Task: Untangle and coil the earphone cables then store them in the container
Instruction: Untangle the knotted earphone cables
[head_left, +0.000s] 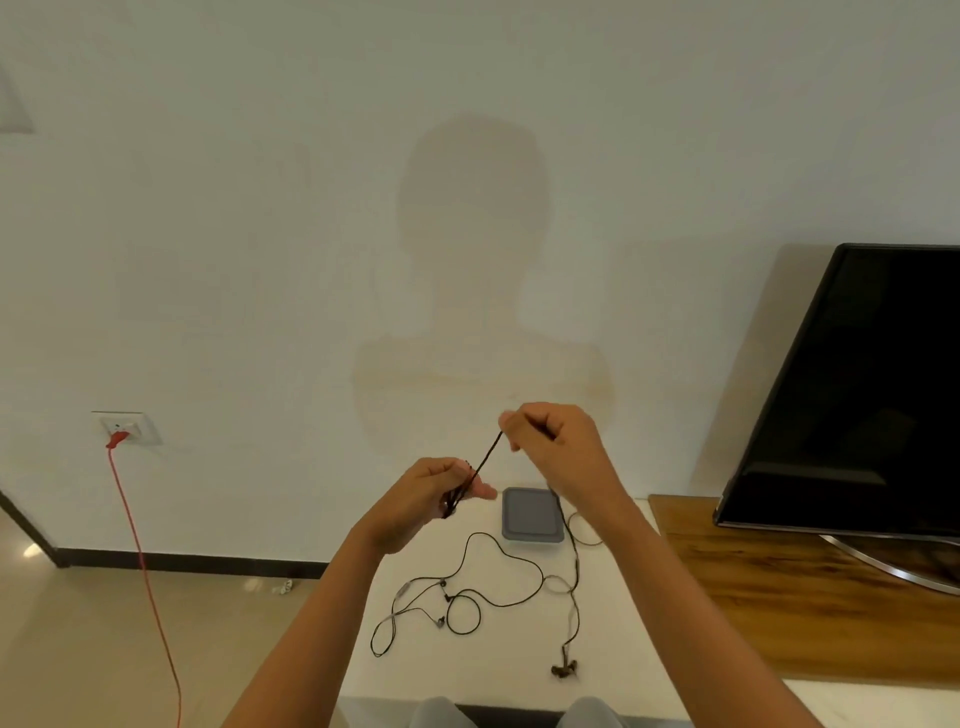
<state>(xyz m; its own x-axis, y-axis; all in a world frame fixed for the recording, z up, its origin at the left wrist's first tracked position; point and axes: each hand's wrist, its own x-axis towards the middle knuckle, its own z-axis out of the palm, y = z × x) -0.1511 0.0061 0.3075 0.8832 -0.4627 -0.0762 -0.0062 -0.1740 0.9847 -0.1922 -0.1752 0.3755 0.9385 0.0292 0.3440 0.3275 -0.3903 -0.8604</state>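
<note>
Black cable (485, 457) runs taut above the box (532, 515), loops gripped in the left hand (434, 491), strand pinched in the right hand (556, 441), and its tail among the earphones (442, 583) before the box may snag.

We see a flat white worktop (509, 660) carrying a grey rounded-rectangular plastic container (532, 515) at its far edge. Nearer us, a thin black earphone cable (542, 578) sprawls in loose loops left of centre. A second dark earphone cable (574, 613) runs down the right side to its paired earbuds (563, 670). The two cables seem to cross, though we cannot be sure. A brown wooden surface (753, 597) adjoins on the right.
</note>
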